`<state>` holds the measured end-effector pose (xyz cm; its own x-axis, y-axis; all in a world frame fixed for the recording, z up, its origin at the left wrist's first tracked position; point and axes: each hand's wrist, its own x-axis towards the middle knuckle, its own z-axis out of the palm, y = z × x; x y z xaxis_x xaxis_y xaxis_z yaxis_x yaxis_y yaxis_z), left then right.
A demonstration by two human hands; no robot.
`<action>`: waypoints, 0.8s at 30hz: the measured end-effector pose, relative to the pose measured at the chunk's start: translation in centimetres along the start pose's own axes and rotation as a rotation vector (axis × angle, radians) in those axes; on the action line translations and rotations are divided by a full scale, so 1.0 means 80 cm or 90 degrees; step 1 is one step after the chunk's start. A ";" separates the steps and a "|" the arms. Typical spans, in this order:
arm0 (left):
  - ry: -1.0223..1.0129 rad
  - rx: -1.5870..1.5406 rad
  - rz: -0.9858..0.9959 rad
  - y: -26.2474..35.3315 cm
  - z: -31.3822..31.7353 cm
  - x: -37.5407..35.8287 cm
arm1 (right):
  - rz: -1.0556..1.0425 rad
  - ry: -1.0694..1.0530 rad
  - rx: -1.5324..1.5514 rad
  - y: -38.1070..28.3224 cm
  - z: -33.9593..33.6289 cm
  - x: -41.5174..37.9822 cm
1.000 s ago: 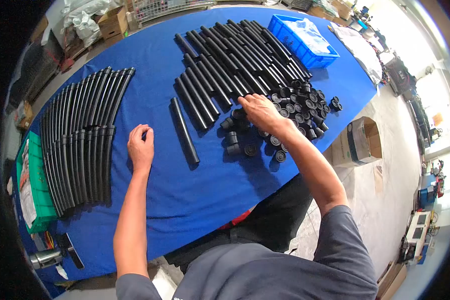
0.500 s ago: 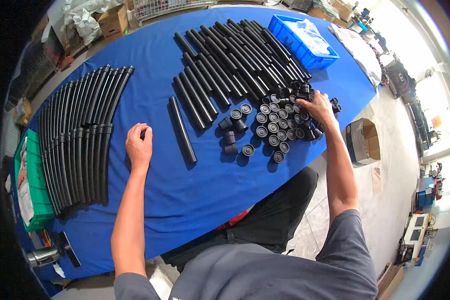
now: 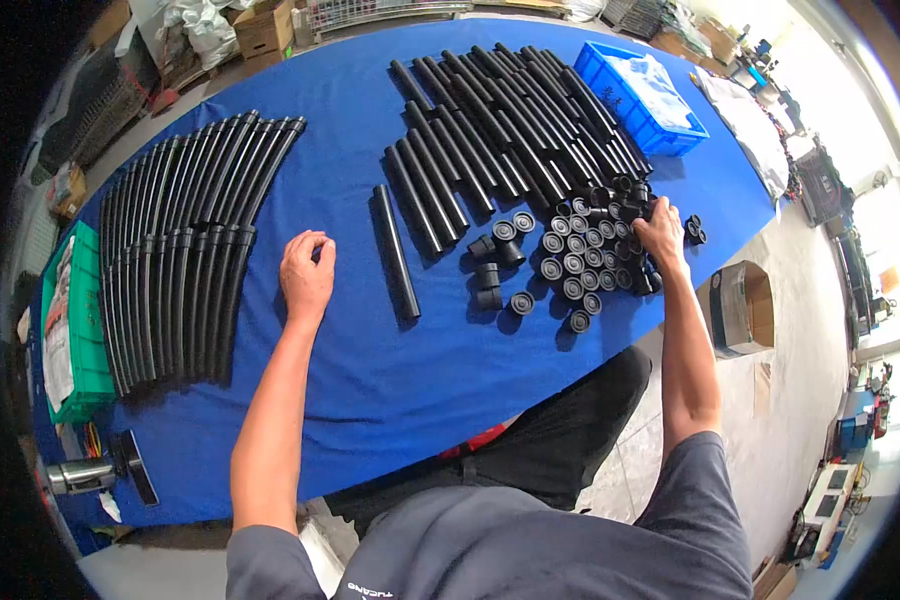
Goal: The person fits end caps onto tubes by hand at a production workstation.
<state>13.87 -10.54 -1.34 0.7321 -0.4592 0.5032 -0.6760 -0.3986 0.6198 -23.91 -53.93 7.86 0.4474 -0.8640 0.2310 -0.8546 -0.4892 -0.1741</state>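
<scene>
My right hand (image 3: 662,237) reaches down into a cluster of black round end caps (image 3: 592,257). Its thumb and fingers close around a cap at the cluster's right side, mostly hidden under the hand. My left hand (image 3: 308,277) is over the blue cloth with its fingers curled together. A dark spot shows between thumb and forefinger, too small to name. A single black tube (image 3: 397,255) lies between my hands, apart from the large stack of black tubes (image 3: 500,125). Several loose caps (image 3: 488,285) sit beside the single tube.
Capped black tubes (image 3: 175,250) lie in two rows at the left. A green crate (image 3: 95,365) stands beyond them, near a phone on a stand (image 3: 135,470). A blue bin (image 3: 670,140) holds white plastic at the far right. An open carton (image 3: 740,310) is on the floor.
The camera view has shifted, so the table appears farther right. My right hand has moved slightly right and nearer among the caps. My left hand stays over the cloth, fingers curled.
</scene>
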 end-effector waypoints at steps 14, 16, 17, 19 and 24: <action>-0.011 -0.007 0.004 0.000 -0.002 0.001 | -0.335 -0.225 0.175 -0.155 -0.090 -0.201; -0.013 -0.002 0.000 0.003 -0.004 0.000 | -0.307 -0.261 0.192 -0.159 -0.064 -0.224; -0.014 0.001 -0.003 0.004 -0.004 0.000 | -0.301 -0.271 0.210 -0.161 -0.053 -0.230; -0.015 0.001 0.000 0.003 -0.004 0.000 | -0.286 -0.239 0.163 -0.171 -0.035 -0.242; -0.005 -0.009 0.011 0.000 -0.002 0.000 | -0.274 -0.159 0.193 -0.193 -0.012 -0.237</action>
<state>13.85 -10.39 -1.25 0.7201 -0.4720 0.5086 -0.6867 -0.3799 0.6197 -19.42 -29.87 7.08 0.8176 -0.5642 0.1147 -0.4852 -0.7825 -0.3903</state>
